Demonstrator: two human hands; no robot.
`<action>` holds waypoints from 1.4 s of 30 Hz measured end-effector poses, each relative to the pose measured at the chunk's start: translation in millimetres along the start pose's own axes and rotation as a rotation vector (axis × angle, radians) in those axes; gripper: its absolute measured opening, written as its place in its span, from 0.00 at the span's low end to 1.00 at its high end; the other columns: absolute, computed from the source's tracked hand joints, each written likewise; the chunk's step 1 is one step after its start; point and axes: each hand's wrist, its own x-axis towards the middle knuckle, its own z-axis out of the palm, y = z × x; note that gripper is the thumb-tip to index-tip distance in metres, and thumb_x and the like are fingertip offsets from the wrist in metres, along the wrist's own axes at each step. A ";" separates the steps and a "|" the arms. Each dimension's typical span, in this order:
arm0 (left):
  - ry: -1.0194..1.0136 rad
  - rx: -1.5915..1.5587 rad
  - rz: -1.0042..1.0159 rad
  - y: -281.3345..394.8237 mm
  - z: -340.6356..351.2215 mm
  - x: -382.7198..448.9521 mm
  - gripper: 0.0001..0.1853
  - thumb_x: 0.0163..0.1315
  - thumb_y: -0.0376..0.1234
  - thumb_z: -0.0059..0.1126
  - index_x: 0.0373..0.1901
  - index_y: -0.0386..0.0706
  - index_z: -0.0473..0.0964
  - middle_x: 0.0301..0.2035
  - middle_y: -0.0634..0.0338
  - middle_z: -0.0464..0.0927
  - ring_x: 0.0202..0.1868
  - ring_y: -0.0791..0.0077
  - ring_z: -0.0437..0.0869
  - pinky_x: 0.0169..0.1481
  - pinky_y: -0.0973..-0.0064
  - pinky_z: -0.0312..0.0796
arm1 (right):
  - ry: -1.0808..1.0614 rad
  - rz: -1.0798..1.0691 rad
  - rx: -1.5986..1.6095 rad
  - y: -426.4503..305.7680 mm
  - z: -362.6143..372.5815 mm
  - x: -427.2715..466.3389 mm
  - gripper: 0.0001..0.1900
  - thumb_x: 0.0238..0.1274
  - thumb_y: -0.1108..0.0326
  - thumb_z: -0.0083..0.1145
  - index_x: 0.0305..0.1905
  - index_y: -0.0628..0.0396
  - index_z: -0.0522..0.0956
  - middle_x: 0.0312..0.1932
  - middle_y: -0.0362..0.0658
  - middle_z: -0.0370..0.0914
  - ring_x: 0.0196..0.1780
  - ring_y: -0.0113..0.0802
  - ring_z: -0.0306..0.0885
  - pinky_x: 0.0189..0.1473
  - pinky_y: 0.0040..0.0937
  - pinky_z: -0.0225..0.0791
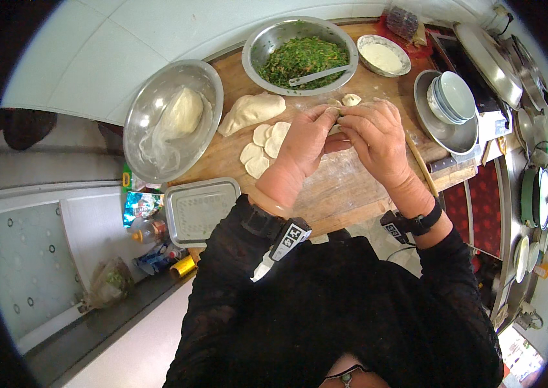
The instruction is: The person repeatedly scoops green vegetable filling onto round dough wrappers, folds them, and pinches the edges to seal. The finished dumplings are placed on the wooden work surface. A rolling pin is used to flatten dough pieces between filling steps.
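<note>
Fingertips together over the wooden board (347,189), my left hand (300,143) and my right hand (373,136) pinch a small dough dumpling (333,111), mostly hidden by the fingers. Just beyond them a shaped dumpling (351,99) rests on the board. Several round dough wrappers (257,166) overlap beside my left hand, partly covered by it. Behind these lies a lump of dough (253,112). A steel bowl (251,51) at the back holds chopped green filling (305,60), with a flat metal spatula (320,76) across it. To the right of my right wrist is a thin wooden rolling pin (420,165).
A steel basin (133,140) with more dough stands at left, above an oblong steel tray (202,213). A bowl of flour (384,57) sits at back right. Stacked bowls (457,97) fill a metal basin (422,94); near it lies a dark-handled knife (441,165).
</note>
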 end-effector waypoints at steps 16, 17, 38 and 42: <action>-0.032 -0.045 0.073 0.1 -6.0 -5.3 0.23 0.80 0.42 0.37 0.58 0.33 0.75 0.51 0.51 0.80 0.46 0.64 0.87 0.48 0.68 0.85 | -0.091 0.243 0.122 3.8 -0.6 17.7 0.08 0.57 0.68 0.68 0.42 0.51 0.84 0.38 0.43 0.83 0.45 0.45 0.78 0.53 0.43 0.67; -0.028 -0.063 0.078 -0.3 -5.5 -5.3 0.25 0.80 0.43 0.37 0.57 0.32 0.75 0.50 0.51 0.81 0.43 0.65 0.89 0.44 0.71 0.86 | -0.105 0.263 0.153 3.9 -1.4 18.9 0.08 0.57 0.68 0.68 0.42 0.51 0.84 0.39 0.43 0.83 0.46 0.46 0.78 0.53 0.43 0.68; -0.031 0.198 0.117 2.2 -7.3 -12.1 0.11 0.73 0.31 0.56 0.50 0.33 0.79 0.42 0.55 0.84 0.39 0.71 0.90 0.40 0.78 0.83 | -0.250 0.336 0.394 14.6 -15.9 5.6 0.06 0.67 0.74 0.60 0.46 0.61 0.77 0.39 0.49 0.79 0.44 0.46 0.80 0.48 0.36 0.73; 0.036 0.390 0.148 1.2 -12.1 -9.3 0.10 0.71 0.31 0.60 0.48 0.35 0.80 0.38 0.58 0.84 0.36 0.75 0.87 0.37 0.80 0.79 | -0.291 0.361 0.392 14.3 -17.2 6.0 0.06 0.68 0.74 0.60 0.46 0.61 0.77 0.39 0.49 0.79 0.44 0.45 0.80 0.47 0.36 0.73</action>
